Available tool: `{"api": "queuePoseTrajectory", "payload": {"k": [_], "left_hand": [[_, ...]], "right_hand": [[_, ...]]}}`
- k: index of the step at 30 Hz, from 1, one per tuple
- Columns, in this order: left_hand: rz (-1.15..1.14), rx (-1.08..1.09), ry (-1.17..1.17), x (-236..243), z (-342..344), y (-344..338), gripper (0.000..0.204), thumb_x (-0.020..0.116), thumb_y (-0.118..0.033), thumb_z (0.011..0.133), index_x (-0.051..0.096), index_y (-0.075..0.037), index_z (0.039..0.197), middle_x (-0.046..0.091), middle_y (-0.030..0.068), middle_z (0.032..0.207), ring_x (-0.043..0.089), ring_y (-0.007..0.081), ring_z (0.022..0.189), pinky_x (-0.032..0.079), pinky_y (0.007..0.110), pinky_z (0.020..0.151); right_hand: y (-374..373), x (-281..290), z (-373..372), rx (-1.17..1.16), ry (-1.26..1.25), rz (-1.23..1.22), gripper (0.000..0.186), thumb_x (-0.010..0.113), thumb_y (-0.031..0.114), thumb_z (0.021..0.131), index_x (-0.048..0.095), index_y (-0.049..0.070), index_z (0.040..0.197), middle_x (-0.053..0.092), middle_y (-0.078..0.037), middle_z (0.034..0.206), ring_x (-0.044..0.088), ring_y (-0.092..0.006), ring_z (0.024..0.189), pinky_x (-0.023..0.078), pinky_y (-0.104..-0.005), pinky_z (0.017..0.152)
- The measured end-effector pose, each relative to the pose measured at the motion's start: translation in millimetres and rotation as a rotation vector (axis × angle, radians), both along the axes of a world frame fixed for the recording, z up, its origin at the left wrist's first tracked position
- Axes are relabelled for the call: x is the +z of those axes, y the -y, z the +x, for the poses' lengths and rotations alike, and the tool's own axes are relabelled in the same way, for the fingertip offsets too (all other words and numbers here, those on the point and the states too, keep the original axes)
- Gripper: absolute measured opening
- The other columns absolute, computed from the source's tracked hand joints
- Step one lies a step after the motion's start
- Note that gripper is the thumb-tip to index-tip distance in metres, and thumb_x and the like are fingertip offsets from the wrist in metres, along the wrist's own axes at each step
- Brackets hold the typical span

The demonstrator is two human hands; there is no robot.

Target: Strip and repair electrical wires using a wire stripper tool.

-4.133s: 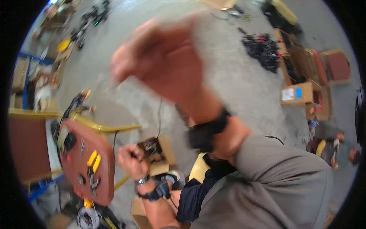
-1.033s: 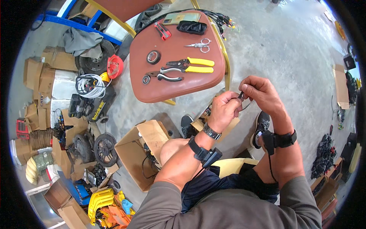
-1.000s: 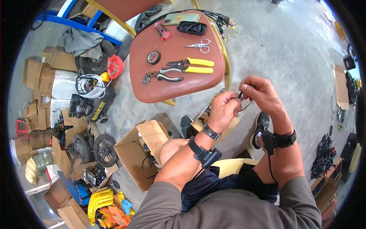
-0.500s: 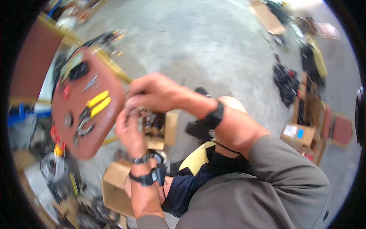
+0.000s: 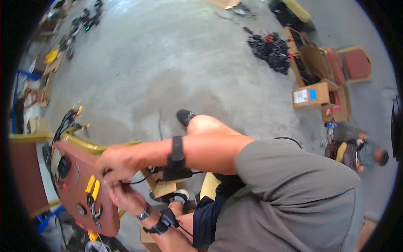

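My right hand [image 5: 119, 161] and my left hand [image 5: 126, 198] meet over the near edge of a red-brown padded chair seat [image 5: 107, 216]. Fingers on both hands are bent and closed together. Whatever they pinch is small, blurred and mostly covered. From between them a thin black cable [image 5: 142, 179] runs toward the black box [image 5: 173, 174] under my right wrist. Beside my hands on the seat lie yellow-handled pliers [image 5: 92, 190], a small round metal piece [image 5: 82, 209] and a black object [image 5: 64, 166].
Black cables [image 5: 65, 122] hang past the chair's gold frame [image 5: 84, 143]. An open cardboard box [image 5: 161, 190] stands below my arms. Farther right are a black plastic heap [image 5: 270, 50], cardboard boxes [image 5: 311, 95], a red chair [image 5: 357, 64] and another person [image 5: 365, 153].
The view has swung to the right, so the chair seat and my hands now sit lower and farther left. My hands stay together, and the black cable now shows beside them.
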State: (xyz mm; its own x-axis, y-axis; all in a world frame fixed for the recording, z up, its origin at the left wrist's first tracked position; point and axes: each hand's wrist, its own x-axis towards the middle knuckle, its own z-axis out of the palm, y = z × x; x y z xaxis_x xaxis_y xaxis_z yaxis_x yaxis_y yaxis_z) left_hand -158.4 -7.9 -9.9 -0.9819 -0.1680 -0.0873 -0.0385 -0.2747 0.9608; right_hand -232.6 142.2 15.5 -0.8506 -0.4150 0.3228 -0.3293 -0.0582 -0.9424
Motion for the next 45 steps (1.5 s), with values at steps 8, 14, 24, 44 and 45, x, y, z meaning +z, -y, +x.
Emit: {"api": "queuePoseTrajectory", "payload": {"k": [8,14,24,44,45], "left_hand": [[0.097,0.026,0.077,8,-7,-10,0.014,0.061,-0.007,0.097,0.066,-0.001,0.108,0.059,0.0006,0.075,0.049,0.0065,0.062,0.037,0.021,0.054],[0.005,-0.008,0.029,8,-19,-14,0.012,0.059,-0.005,0.098,0.066,0.001,0.105,0.060,0.0020,0.075,0.054,0.0085,0.067,0.043,0.024,0.058],[-0.063,-0.020,0.130,-1,-20,-8,0.019,0.068,-0.020,0.099,0.070,-0.002,0.093,0.054,-0.0070,0.072,0.046,0.0021,0.065,0.035,0.023,0.054],[-0.040,0.124,-0.042,7,-11,-5,0.018,0.072,-0.014,0.090,0.070,0.004,0.091,0.071,0.0142,0.077,0.067,0.0180,0.073,0.053,0.036,0.069],[-0.070,0.149,-0.052,8,-8,-5,0.020,0.073,-0.015,0.090,0.069,0.004,0.089,0.071,0.0168,0.078,0.068,0.0206,0.071,0.053,0.037,0.068]], "right_hand": [[-22,11,-18,0.130,0.267,0.190,0.024,0.071,0.021,0.088,0.071,-0.002,0.097,0.072,-0.014,0.083,0.066,-0.0193,0.075,0.053,-0.0346,0.071],[-21,11,-26,0.059,0.355,0.136,0.023,0.070,0.020,0.088,0.072,-0.002,0.096,0.070,-0.011,0.080,0.062,-0.0142,0.076,0.051,-0.0334,0.071],[-12,12,-39,0.204,0.431,0.101,0.017,0.070,0.015,0.094,0.070,-0.001,0.098,0.065,0.000,0.084,0.058,-0.0088,0.081,0.049,-0.0269,0.072],[-5,-14,-39,0.167,0.398,0.206,0.008,0.060,0.007,0.097,0.064,0.000,0.096,0.055,0.001,0.089,0.047,-0.0074,0.077,0.039,-0.0237,0.068],[-6,-15,-39,0.179,0.406,0.183,0.007,0.060,0.006,0.097,0.063,0.000,0.096,0.055,0.001,0.091,0.047,-0.0081,0.079,0.040,-0.0240,0.071]]}}
